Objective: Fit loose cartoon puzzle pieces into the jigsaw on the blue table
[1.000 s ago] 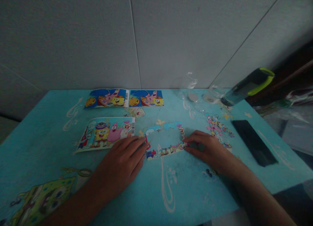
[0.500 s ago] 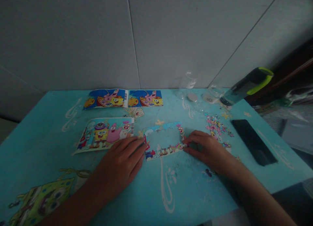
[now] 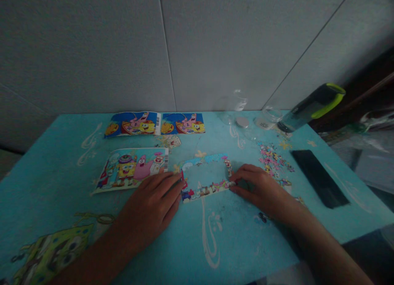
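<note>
Jigsaw border [image 3: 205,191] lies mid-surface [image 3: 246,252], between your two hands. Starting at the left, you have a picture sheet [image 3: 132,170] lying face up, with colours that seem to match the border's. Your left hand [image 3: 154,203] is palm down, fingers stretched and close together, their tips at the border's left edge. Next comes the border itself: strips along the top, right and bottom look joined, so the outline seems nearly or fully done, though your fingers hide part of the left side and the lower right corner. The inside is unfilled, with the surface showing through. Your right hand [image 3: 258,186] has thumb and forefinger drawn narrow at that corner; whether they pinch a piece, I cannot tell. Beyond it, many loose pieces [image 3: 272,159] lie heaped and unplaced.
</note>
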{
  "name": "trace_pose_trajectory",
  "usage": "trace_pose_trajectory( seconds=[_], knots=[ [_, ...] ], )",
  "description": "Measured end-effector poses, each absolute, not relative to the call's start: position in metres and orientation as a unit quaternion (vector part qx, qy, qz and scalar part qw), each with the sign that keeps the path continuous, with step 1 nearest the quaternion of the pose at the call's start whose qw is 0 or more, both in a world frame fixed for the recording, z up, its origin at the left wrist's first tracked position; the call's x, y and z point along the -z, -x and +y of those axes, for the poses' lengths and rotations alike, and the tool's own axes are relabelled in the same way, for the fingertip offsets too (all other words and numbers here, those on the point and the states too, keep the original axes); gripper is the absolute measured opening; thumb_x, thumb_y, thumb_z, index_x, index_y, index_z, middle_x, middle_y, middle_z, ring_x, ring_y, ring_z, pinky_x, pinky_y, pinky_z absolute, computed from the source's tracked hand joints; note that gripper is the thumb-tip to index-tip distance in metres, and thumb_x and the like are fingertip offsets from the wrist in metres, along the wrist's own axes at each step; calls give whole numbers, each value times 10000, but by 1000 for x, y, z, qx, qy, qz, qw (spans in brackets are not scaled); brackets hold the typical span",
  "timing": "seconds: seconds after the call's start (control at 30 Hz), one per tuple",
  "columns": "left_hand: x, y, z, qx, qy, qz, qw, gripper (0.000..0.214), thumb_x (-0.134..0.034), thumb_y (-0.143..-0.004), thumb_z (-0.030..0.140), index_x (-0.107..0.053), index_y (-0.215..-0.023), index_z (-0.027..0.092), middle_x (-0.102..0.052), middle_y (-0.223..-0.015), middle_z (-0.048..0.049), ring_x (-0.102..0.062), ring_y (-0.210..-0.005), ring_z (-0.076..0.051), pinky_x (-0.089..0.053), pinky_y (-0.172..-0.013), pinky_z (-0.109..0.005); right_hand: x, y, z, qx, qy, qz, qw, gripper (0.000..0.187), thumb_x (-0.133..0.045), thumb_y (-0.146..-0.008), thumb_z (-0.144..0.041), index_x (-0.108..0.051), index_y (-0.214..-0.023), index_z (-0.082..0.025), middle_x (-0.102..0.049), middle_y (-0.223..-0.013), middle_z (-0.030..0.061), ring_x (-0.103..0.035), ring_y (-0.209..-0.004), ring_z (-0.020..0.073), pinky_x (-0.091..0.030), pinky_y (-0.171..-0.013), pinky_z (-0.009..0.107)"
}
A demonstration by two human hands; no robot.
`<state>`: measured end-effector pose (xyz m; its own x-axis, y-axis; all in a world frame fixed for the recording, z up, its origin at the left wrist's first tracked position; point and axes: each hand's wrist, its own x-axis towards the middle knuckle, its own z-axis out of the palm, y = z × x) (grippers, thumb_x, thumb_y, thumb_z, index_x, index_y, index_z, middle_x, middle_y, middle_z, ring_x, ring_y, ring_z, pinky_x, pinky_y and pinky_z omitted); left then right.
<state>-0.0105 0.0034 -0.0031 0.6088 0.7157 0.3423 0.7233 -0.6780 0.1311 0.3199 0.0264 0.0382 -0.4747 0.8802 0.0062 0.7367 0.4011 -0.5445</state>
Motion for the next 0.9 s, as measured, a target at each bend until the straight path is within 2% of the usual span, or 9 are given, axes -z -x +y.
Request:
trace_pose_trajectory(
  seconds=[0.9],
  knots=[
    [0, 8, 3, 195, 893, -404, 23, 316, -545, -975, 185, -659, -1270, 165, -634, -1349, -98, -571, -1230, -273, -474, -1065, -507, -37, -319, 27, -282, 501, -806, 143, 94, -679, -925, -232, -719, -1010, -243, -688, -1019, 38, -652, -920, 179, -518, -861, 329]
  ],
)
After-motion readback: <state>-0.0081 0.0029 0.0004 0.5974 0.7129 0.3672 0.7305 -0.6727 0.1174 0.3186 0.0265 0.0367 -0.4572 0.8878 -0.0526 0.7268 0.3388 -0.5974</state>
